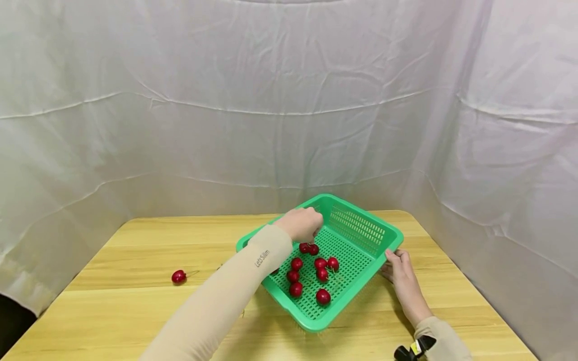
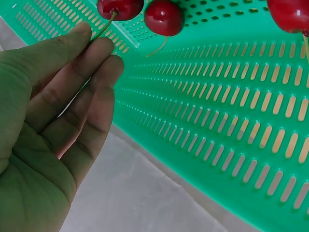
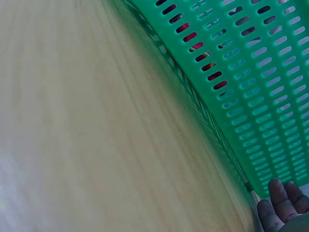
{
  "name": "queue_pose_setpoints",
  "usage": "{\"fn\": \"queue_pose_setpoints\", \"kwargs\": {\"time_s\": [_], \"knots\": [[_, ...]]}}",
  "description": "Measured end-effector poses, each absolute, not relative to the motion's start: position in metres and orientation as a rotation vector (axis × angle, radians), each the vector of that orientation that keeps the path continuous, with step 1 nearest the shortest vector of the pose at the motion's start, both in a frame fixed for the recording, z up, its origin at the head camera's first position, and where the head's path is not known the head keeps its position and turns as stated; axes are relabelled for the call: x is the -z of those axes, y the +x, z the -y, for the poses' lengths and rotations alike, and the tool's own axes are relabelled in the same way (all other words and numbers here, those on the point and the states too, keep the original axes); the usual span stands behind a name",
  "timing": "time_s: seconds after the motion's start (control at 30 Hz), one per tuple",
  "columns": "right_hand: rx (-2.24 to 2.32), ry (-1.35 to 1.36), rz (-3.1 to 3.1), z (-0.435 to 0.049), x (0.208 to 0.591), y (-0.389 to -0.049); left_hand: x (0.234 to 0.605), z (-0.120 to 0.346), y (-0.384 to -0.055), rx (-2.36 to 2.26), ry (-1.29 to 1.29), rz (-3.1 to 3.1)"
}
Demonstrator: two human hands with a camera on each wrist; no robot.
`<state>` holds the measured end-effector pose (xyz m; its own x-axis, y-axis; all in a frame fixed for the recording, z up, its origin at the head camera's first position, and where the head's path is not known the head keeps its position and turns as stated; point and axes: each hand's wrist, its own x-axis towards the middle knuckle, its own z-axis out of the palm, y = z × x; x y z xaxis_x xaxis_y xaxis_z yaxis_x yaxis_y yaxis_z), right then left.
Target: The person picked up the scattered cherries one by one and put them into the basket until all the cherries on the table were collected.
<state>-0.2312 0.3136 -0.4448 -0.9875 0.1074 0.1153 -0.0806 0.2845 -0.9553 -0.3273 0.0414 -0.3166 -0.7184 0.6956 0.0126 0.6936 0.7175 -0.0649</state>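
Note:
My left hand (image 1: 301,224) reaches down inside the green plastic basket (image 1: 390,239). In the left wrist view its thumb and fingertips pinch the thin green stem of a red cherry (image 2: 119,8), with a second cherry (image 2: 164,17) close beside it. Several more cherries, such as one nearer the front (image 1: 322,297), lie on the perforated basket floor. At the basket's right corner my right hand (image 1: 403,281) grips the rim, thumb on top and fingers below. The right wrist view shows those fingers (image 3: 280,198) against the slotted outer side. The basket sits tilted.
A single cherry (image 1: 178,277) with its stem lies on the wooden table (image 1: 135,250) left of the basket. Partly hidden stems show beside the left sleeve. Pale fabric (image 1: 280,140) hangs behind the table and along its sides.

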Motion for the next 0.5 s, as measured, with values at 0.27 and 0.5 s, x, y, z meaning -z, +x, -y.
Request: {"fn": "queue_pose_setpoints", "kwargs": {"time_s": [0.27, 0.5], "knots": [[-1.781, -0.029, 2.390, -0.3132, 0.4451, -0.2317, 0.3196, -0.0435, -0.3261, -0.078, -1.180, 2.909], [-1.792, -0.027, 2.392, -0.3132, 0.4451, -0.2318, 0.3229, -0.0438, -0.3254, -0.047, -1.213, 2.912]]}}
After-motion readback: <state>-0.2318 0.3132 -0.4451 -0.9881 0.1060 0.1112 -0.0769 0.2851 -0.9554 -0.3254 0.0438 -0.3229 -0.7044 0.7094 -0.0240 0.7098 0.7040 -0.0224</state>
